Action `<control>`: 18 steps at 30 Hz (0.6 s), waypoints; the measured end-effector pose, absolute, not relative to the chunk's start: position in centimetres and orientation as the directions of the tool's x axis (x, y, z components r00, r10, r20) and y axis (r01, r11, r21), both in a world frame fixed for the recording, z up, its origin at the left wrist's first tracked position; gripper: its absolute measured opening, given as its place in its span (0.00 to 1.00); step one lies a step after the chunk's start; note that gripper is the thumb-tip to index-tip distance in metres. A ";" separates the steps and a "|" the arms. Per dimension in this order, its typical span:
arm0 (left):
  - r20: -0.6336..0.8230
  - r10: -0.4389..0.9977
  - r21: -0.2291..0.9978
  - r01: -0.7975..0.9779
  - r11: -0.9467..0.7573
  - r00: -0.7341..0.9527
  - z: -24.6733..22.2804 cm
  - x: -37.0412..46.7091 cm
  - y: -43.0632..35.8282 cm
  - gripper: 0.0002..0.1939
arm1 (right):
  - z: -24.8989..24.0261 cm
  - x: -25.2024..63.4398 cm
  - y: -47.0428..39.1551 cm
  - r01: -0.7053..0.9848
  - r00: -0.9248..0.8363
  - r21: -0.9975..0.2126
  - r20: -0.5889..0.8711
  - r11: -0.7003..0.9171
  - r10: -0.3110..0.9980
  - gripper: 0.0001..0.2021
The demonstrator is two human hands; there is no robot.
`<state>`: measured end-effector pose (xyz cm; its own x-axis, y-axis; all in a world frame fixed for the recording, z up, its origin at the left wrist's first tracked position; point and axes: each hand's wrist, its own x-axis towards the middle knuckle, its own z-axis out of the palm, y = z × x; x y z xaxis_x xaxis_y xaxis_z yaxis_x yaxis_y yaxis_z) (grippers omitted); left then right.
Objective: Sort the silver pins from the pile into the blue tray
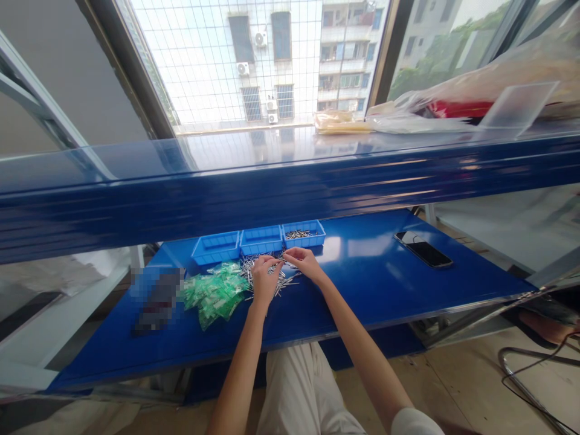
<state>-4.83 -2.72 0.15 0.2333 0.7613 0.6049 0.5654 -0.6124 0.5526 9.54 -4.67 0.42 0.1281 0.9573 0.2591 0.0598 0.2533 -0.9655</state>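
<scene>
Both hands are close together over a loose pile of thin metal pins (281,286) on the blue table. My left hand (266,278) is closed at the fingertips, over the pile's middle. My right hand (302,261) is pinched, its fingertips meeting those of the left; what they hold is too small to make out. Beside the pile, on the left, lies a heap of small green and clear plastic packets (216,294). Behind the hands stand three blue bins: the right bin (320,234) has small metal pieces in it, next to the middle bin (261,240) and the left bin (216,248).
A phone (425,249) lies on the right of the blue table (376,284). At the left is a dark, blurred-out object (159,300). A blue shelf (272,187) crosses above the bins, bearing plastic bags (417,122) and a clear holder (519,110). A person's foot shows at far right.
</scene>
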 end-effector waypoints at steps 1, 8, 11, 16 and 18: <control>0.594 0.770 0.553 0.577 -0.601 0.234 0.1 -4.9 -2.7 0.08 | 0.5 9.6 -4.7 0.059 0.145 -0.967 0.253 0.247 0.956 0.16; 0.484 0.839 0.558 0.651 -0.515 0.249 -0.6 -5.0 -2.6 0.06 | 0.4 10.2 -4.4 -0.006 0.343 -0.979 0.191 0.205 0.920 0.17; 0.489 0.837 0.563 0.643 -0.519 0.247 -0.7 -4.9 -2.5 0.07 | 0.2 10.6 -4.0 -0.033 0.413 -0.984 0.145 0.174 0.899 0.17; 0.514 0.830 0.572 0.633 -0.521 0.219 -0.6 -4.8 -2.5 0.09 | -0.3 10.9 -3.9 0.015 0.455 -0.992 0.121 0.129 0.882 0.18; 0.524 0.825 0.575 0.626 -0.527 0.212 -0.4 -4.8 -2.6 0.10 | -0.5 11.1 -3.9 0.038 0.456 -0.994 0.112 0.107 0.883 0.18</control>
